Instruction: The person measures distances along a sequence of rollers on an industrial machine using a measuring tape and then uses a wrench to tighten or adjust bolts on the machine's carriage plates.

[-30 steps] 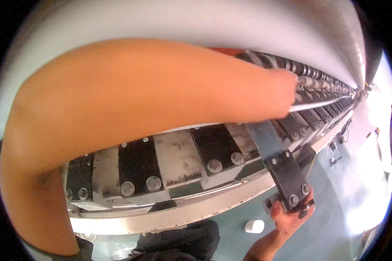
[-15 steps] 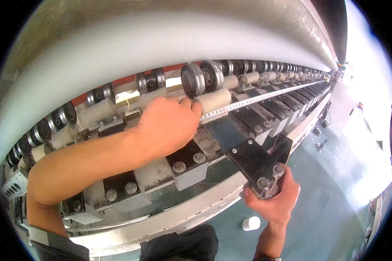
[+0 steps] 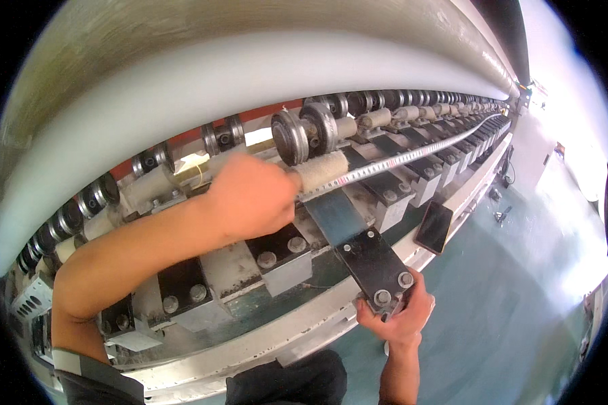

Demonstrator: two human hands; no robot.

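My right hand [image 3: 402,314] grips the outer end of a black block [image 3: 373,266] with two hex bolts, its fingers curled round the near edge. A dark blue-grey plate [image 3: 338,214] extends from the block toward a fuzzy beige cylinder [image 3: 323,170]. Above that cylinder stands a pair of metal-rimmed black wheels [image 3: 305,135]. My left hand [image 3: 253,197] is closed at the cylinder's left end; its fingertips are hidden and slightly blurred. A steel measuring tape [image 3: 398,160] runs from beside that hand along the row to the far right.
Several similar bolted blocks [image 3: 280,260] line the machine on both sides. Behind them lies a large white roll [image 3: 182,101]. A dark phone-like slab [image 3: 434,227] rests on the pale front rail [image 3: 250,345]. Small dark items [image 3: 501,216] lie on the green floor [image 3: 493,304].
Both hands have shifted left, and the black block, plate, cylinder and wheels have moved left with them. The block now lines up straighter with its plate. More of the phone-like slab shows.
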